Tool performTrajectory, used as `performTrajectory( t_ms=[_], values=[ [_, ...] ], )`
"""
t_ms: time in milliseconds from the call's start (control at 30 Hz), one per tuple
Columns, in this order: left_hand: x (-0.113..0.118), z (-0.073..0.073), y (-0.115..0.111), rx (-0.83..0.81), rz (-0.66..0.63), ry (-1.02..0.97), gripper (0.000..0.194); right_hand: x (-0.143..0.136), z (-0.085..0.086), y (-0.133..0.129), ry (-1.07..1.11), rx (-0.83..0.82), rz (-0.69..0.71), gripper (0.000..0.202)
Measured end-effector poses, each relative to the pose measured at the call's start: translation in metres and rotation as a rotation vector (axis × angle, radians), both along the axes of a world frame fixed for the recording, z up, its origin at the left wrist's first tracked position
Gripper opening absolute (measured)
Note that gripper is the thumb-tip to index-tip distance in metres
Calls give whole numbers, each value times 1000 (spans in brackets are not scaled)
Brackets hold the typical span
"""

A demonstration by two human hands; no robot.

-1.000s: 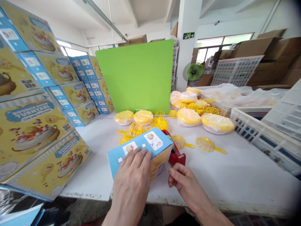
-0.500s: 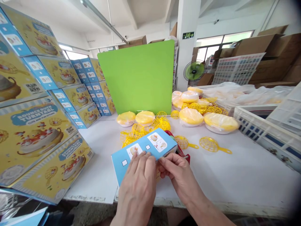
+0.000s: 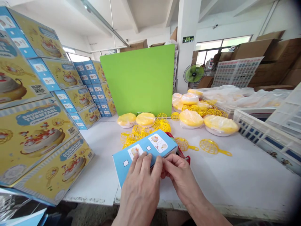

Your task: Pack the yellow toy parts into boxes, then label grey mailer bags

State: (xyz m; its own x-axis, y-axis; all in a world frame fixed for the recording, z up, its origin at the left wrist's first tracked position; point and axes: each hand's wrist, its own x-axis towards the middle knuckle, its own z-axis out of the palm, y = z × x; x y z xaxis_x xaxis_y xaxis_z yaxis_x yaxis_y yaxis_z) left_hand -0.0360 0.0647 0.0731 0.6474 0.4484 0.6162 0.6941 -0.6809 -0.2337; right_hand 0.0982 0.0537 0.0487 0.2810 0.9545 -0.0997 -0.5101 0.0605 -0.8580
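A blue cardboard box [image 3: 141,153] with printed toy pictures lies at an angle on the table in front of me. My left hand [image 3: 142,182] rests on its top with the fingers stretched out, the fingertips near the white printed panels. At the box's near right edge, my right hand [image 3: 176,172] has thumb and forefinger pinched together; whatever is between them is too small or hidden to name. The two hands nearly touch. Partly hidden behind the box's right end is a red tool [image 3: 185,157], perhaps a tape dispenser.
Printed toy boxes [image 3: 44,125] are stacked high on the left. Yellow net scoops [image 3: 209,146] and plastic-wrapped yellow-and-white toys [image 3: 221,125] lie across the table. A green board [image 3: 141,81] stands at the back. White plastic crates [image 3: 265,128] stand on the right.
My left hand has slid slightly to the right on the box, its forefinger now close to the right hand's pinch. The right hand keeps its pinch at the edge.
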Motion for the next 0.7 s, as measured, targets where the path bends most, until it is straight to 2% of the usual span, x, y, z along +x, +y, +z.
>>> performTrajectory(
  t_ms=[267,367,500,600,700],
  values=[
    [6,1,0,-7,21,-67,37,4,-9,0,-93,58,46,37],
    [7,0,0,-9,30,-53,39,6,-13,1,-248,84,37,37],
    [7,0,-2,-46,12,-69,39,7,-20,3,-572,132,-58,42],
    [6,9,-4,-88,20,-77,39,11,-36,4,-757,140,-77,47],
    [2,27,-2,-233,39,9,31,16,-67,2,-879,126,52,41]
  ],
)
